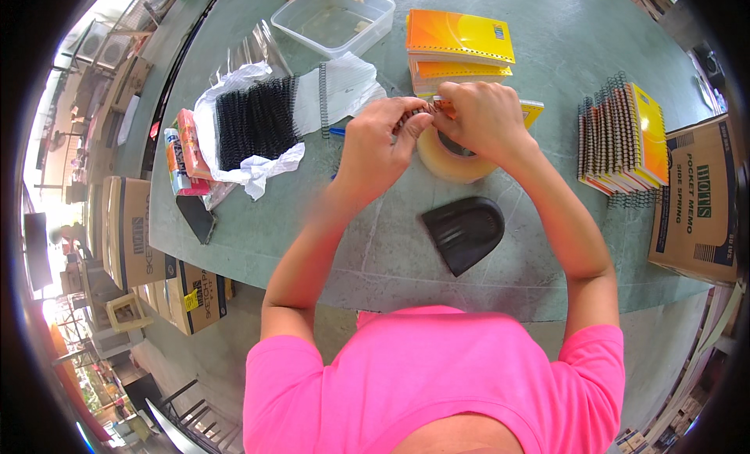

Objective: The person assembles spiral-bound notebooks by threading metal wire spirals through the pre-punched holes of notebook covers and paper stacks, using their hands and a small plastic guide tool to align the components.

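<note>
My left hand [387, 137] is closed, thumb and fingers pinching a dark spiral binding wire [423, 112] along the edge of a small notebook. My right hand [486, 124] grips that yellow notebook [532, 110], most of which it covers; both sets of fingertips meet at the wire. Under the hands a wide roll of clear tape [439, 163] lies flat. Beyond them stand stacked orange-yellow notebooks [461, 33] with punched edges. Left of my left hand, black spiral wires [251, 118] are heaped on crumpled white paper [205, 110], and a blue pen [337, 131] shows partly.
A black rounded plastic piece [469, 231] lies nearer to me. At the right stand spiral-bound notebooks [652, 137] beside a cardboard box [694, 200]. A clear plastic tub [336, 44] sits at the back. Colourful packets [187, 153] lie left. Cartons [129, 231] stand beyond the green table [375, 255].
</note>
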A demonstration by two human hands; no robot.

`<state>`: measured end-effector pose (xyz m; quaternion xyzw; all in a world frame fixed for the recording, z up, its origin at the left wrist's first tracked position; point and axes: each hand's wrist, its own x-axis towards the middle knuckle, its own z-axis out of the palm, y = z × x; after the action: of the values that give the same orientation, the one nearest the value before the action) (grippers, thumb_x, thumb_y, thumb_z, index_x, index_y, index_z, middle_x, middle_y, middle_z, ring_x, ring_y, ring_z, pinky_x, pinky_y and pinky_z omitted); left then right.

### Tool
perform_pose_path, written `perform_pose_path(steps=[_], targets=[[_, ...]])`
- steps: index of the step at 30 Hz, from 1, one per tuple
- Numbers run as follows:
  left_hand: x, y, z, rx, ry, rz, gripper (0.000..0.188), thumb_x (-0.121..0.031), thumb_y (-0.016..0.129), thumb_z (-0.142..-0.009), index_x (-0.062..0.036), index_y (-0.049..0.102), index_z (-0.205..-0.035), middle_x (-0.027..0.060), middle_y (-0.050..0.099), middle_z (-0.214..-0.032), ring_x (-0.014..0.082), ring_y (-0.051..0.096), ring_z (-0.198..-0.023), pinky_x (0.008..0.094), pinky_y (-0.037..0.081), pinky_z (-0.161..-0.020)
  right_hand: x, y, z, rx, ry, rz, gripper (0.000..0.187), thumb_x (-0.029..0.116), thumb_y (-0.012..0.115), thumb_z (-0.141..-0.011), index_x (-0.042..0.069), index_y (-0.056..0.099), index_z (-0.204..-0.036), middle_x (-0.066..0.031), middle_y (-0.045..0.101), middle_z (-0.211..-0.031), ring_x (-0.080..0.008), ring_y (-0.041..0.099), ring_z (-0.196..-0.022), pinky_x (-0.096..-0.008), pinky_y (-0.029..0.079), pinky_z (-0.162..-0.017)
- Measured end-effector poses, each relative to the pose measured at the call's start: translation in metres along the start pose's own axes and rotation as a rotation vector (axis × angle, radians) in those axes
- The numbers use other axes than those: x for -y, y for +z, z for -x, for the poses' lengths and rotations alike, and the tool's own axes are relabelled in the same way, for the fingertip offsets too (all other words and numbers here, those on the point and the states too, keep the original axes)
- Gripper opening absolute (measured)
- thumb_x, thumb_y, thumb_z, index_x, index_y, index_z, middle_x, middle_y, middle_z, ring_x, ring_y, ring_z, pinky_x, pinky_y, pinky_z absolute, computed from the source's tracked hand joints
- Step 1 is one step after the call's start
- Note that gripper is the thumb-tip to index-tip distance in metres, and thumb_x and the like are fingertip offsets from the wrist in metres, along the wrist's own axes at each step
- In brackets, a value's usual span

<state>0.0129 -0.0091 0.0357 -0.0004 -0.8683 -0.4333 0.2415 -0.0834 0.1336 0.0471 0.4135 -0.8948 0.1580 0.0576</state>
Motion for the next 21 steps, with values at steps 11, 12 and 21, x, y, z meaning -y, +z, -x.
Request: perform_pose_path(steps=[11,12,21], targets=[[0.001,0.005,0.0,-0.024,0.164,-0.171,0.018,-0.019,0.06,-0.087,-0.0025,0.066,-0.09,0.012,0.062,-0.071,0.0225,0.056,-0.057,0.0299,0.044,-0.055,-0.003,-0.001,-0.002,0.037,-0.033,-0.009,0.019,0.028,0.063,-0.078,0.008,0.063,-0.076,-0.0108,0.064,-0.067,-0.0302,0.063,-0.064,-0.0407,0.048,-0.058],[0.0,0.005,0.0,-0.007,0.106,-0.175,0.018,-0.019,0.06,-0.087,-0.0023,0.066,-0.089,0.0122,0.062,-0.07,0.0232,0.056,-0.057,0.0301,0.044,-0.055,-0.003,0.0,-0.001,0.032,-0.039,-0.021,0.019,0.028,0.063,-0.078,0.009,0.063,-0.076,-0.0106,0.064,-0.067,-0.0302,0.063,-0.065,-0.0406,0.048,-0.058],[0.011,0.006,-0.004,-0.141,0.114,-0.184,0.02,-0.021,0.061,-0.087,-0.0016,0.062,-0.086,0.0105,0.06,-0.068,0.0197,0.056,-0.057,0.0293,0.044,-0.056,0.0,-0.005,-0.002,0.059,-0.114,-0.138,0.013,0.018,0.061,-0.077,0.006,0.061,-0.083,-0.012,0.064,-0.071,-0.03,0.064,-0.07,-0.041,0.048,-0.059]])
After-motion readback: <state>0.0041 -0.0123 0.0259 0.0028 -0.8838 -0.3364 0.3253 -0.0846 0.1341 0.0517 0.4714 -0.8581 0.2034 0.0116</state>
